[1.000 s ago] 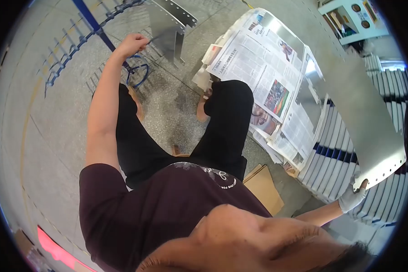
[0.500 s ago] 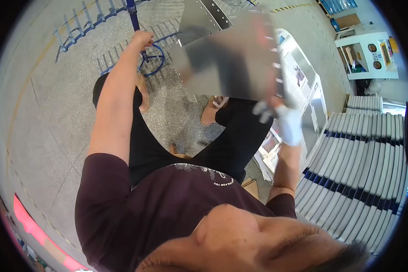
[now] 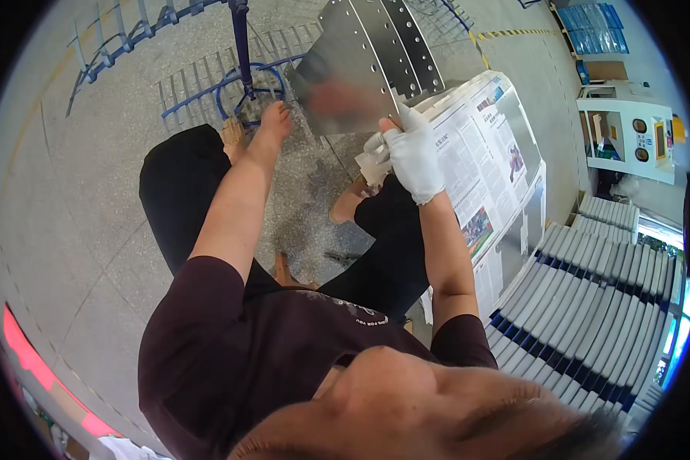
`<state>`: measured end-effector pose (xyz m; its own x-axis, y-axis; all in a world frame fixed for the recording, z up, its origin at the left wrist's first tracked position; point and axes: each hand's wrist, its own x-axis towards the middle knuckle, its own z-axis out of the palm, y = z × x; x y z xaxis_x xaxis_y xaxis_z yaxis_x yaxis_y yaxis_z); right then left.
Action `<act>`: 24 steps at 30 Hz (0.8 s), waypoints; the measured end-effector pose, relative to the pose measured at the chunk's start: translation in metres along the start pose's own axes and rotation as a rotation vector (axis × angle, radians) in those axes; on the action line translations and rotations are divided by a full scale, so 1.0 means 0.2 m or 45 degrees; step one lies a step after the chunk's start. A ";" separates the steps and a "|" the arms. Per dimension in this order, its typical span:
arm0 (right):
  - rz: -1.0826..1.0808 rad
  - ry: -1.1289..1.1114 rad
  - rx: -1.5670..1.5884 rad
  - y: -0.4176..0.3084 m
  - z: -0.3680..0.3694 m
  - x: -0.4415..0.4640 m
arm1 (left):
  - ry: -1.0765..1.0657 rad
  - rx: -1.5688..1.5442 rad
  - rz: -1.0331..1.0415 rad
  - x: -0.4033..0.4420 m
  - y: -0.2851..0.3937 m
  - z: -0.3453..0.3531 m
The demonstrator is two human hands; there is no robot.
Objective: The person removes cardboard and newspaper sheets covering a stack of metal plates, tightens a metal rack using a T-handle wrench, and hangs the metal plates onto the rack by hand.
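Note:
My right hand (image 3: 414, 157) wears a white glove with the thumb tip showing bare. It grips the near lower corner of a shiny metal sheet (image 3: 337, 69), which has small holes along its right edge. Behind that sheet are other dark, perforated metal panels (image 3: 414, 54). My left hand (image 3: 277, 120) is bare, its fingers curled in, with nothing visible in it. It is near a blue metal stand (image 3: 241, 46) with a round base, just left of the sheet and apart from it.
Newspaper (image 3: 475, 146) covers a stack of metal sheets to my right. Beyond my right arm, long grey pieces (image 3: 583, 307) are piled in rows. A white machine (image 3: 629, 138) stands farther back. Blue pronged racks (image 3: 130, 42) stand at upper left.
The metal sheet has swung away and up toward the perforated panels, with my right hand moving inward. My left hand has shifted back and right, away from the stand's post.

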<state>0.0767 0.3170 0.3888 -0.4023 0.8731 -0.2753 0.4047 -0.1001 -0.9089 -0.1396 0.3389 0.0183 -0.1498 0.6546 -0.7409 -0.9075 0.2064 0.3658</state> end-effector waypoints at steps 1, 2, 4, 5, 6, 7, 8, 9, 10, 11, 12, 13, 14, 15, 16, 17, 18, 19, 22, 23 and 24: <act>-0.017 0.001 -0.037 0.00 0.01 0.02 | -0.030 -0.038 -0.003 0.05 -0.01 -0.01; -0.033 0.004 -0.072 0.00 0.01 0.04 | -0.052 -0.062 0.005 0.09 -0.03 -0.02; -0.019 0.020 -0.054 0.00 0.03 0.06 | -0.008 -0.102 0.001 0.18 -0.06 -0.05; -0.012 0.030 -0.047 0.01 0.03 0.07 | -0.467 -0.180 0.088 0.24 -0.08 -0.09; -0.019 0.038 -0.056 0.02 0.04 0.08 | -0.927 -0.259 0.178 0.43 -0.14 -0.23; -0.026 0.045 -0.066 0.03 0.04 0.09 | -1.386 -0.337 0.271 0.53 -0.18 -0.30; -0.034 0.052 -0.075 0.03 0.04 0.10 | -0.915 -0.296 0.180 0.46 -0.16 -0.24; -0.020 0.045 -0.054 0.03 0.04 0.11 | -0.445 -0.248 0.089 0.29 -0.09 -0.10; -0.007 0.039 -0.033 0.03 0.05 0.12 | 0.024 -0.194 -0.001 0.18 -0.05 -0.02; 0.004 0.032 -0.012 0.03 0.05 0.12 | -0.449 -0.245 0.092 0.28 -0.09 -0.10; 0.017 0.034 -0.004 0.02 0.05 0.13 | -0.923 -0.291 0.185 0.48 -0.17 -0.26; 0.031 0.035 0.003 0.02 0.06 0.13 | -1.396 -0.332 0.279 0.59 -0.21 -0.35; 0.044 0.036 0.011 0.02 0.06 0.14 | -0.924 -0.277 0.188 0.51 -0.18 -0.27; 0.035 0.041 -0.002 0.02 0.06 0.15 | -0.452 -0.219 0.096 0.31 -0.11 -0.11; 0.025 0.046 -0.015 0.02 0.06 0.15 | 0.020 -0.157 0.004 0.14 -0.05 0.02; 0.017 0.050 -0.028 0.03 0.07 0.16 | 0.027 -0.147 -0.010 0.08 -0.02 0.06; 0.011 0.053 -0.032 0.05 0.07 0.17 | 0.035 -0.137 -0.024 0.04 -0.01 0.08; 0.005 0.057 -0.036 0.06 0.07 0.18 | 0.043 -0.126 -0.037 0.01 0.00 0.10; 0.023 0.059 -0.036 0.06 0.07 0.19 | 0.051 -0.101 -0.068 -0.03 0.03 0.14; 0.032 0.055 -0.035 0.05 0.08 0.19 | 0.061 -0.131 -0.075 -0.05 0.04 0.14; 0.042 0.039 -0.046 0.04 0.08 0.20 | 0.070 -0.160 -0.085 -0.02 0.03 0.14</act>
<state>0.0516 0.3429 0.3660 -0.3634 0.8838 -0.2946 0.4471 -0.1119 -0.8874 -0.1337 0.3577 0.0383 -0.1058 0.6010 -0.7922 -0.9575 0.1533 0.2442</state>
